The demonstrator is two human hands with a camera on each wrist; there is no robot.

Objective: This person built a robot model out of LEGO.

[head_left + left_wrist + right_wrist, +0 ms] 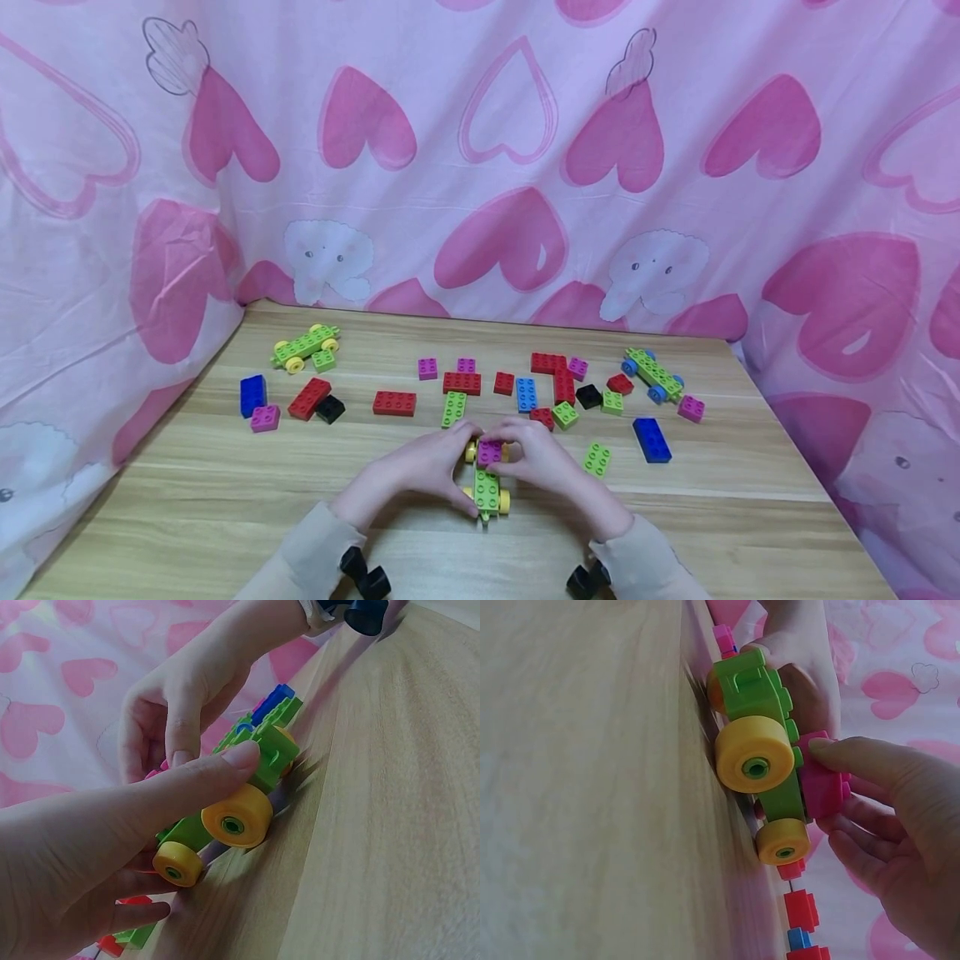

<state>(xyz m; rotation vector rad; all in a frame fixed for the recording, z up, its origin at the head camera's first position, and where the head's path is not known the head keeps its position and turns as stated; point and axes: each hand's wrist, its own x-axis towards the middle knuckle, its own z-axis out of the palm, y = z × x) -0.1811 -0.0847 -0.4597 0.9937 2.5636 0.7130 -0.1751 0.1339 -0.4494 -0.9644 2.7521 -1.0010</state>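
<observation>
Pink heart-print cloth [498, 179] backs a wooden desk [300, 492]. From eight o'clock, the left hand [427, 467] grips the green wheeled base [487, 493] at the desk's six o'clock; it looks likely to handle light and stiff, best held by its sides. It is long, studded, with yellow wheels [504, 502]. At its twelve-o'clock end, the right hand [542, 456] pinches a squarish magenta brick [490, 452].

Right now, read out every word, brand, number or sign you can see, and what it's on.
No words, brands, numbers or signs can be read.
Curtain: printed hearts and animals, no lettering.
Car, pink brick, other bricks: no markings I can make out; any would be too small.
</observation>
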